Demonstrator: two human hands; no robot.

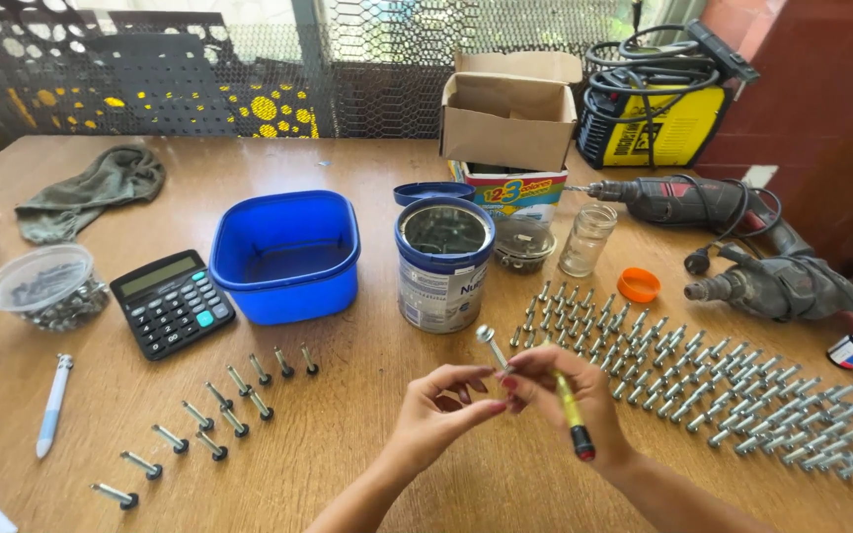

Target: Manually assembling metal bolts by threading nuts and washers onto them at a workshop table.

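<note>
Both hands are shown nearest the camera, raised just above the worktop point(367, 434). One bolt point(492, 347) is pinched between them, its washer end pointing up and away: the fingers of the left hand point(436, 407) are closed on its lower shank, and the fingers of the right hand point(557, 393) are closed on the same bolt, with a yellow marker point(572, 415) gripped in that hand as well. The step in hand is judged to be the handling or marking of a single bolt; a steady grip and a turn of the marker tip toward the shank would be called for next. To the right, many like bolts point(723, 395) are laid in dense diagonal rows; to the left, a short double row of dark-tipped bolts point(211, 415) is laid out. Behind the hands stand an open tin point(443, 265), a blue tub point(286, 255), a calculator point(171, 302) and a glass jar point(586, 240).
</note>
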